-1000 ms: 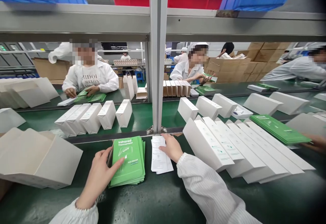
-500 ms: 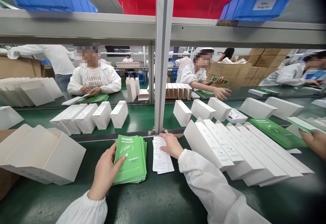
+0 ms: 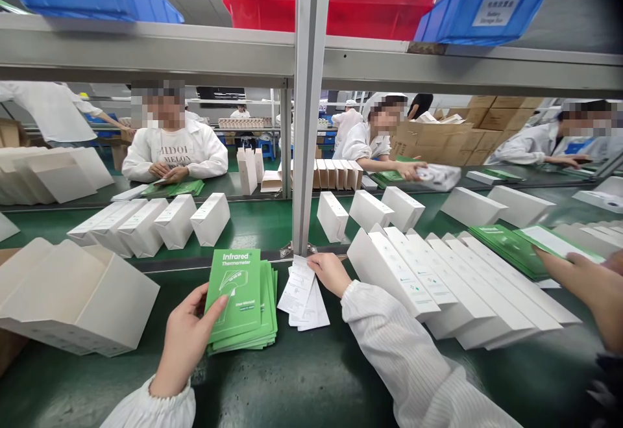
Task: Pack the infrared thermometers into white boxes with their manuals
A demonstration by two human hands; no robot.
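A green user manual (image 3: 238,291) marked "Infrared Thermometer" is gripped by my left hand (image 3: 187,334), thumb on its cover and fingers behind its left edge. It sits over a stack of the same green manuals (image 3: 269,308). To the right of the stack, my right hand (image 3: 331,275) pinches the upper right corner of a printed white leaflet (image 3: 296,288). That leaflet is tilted, and more white leaflets (image 3: 318,311) lie fanned beneath it on the dark green work surface (image 3: 272,389).
Open white boxes (image 3: 78,298) stand at left; a row of white boxes (image 3: 462,278) leans at right. More boxes (image 3: 160,220) stand on the green belt (image 3: 263,220) behind. A metal post (image 3: 309,123) rises ahead. Another person's hand (image 3: 579,278) holds a green manual at right.
My left hand has lifted the top manual off the stack and shifted it left. My right hand has turned the top leaflet askew. A co-worker across the belt now holds a white box.
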